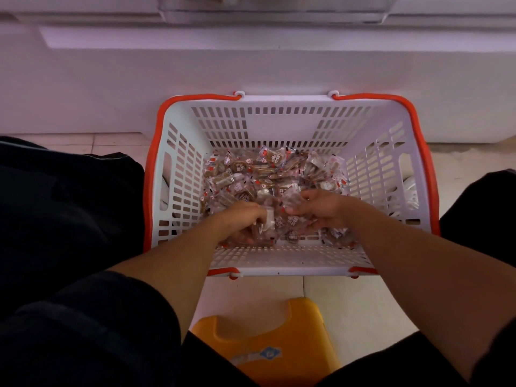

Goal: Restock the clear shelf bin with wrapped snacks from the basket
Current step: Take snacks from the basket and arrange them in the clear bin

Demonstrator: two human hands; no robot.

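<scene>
A white slotted basket (pixel 290 125) with orange handles stands on the floor against a white shelf base. Its bottom is covered with several small clear-wrapped brown snacks (pixel 262 171). Both my hands are down inside the basket at its near side. My left hand (pixel 245 222) is curled around a few wrapped snacks. My right hand (pixel 321 209) has its fingers closed on wrapped snacks too. The clear shelf bin (pixel 273 12) shows only partly at the top edge, above the basket.
A yellow plastic stool (pixel 268 339) sits under me, between my dark-trousered legs (pixel 69 219). The floor is light tile (pixel 360 308). The white shelf front (pixel 251 68) rises directly behind the basket.
</scene>
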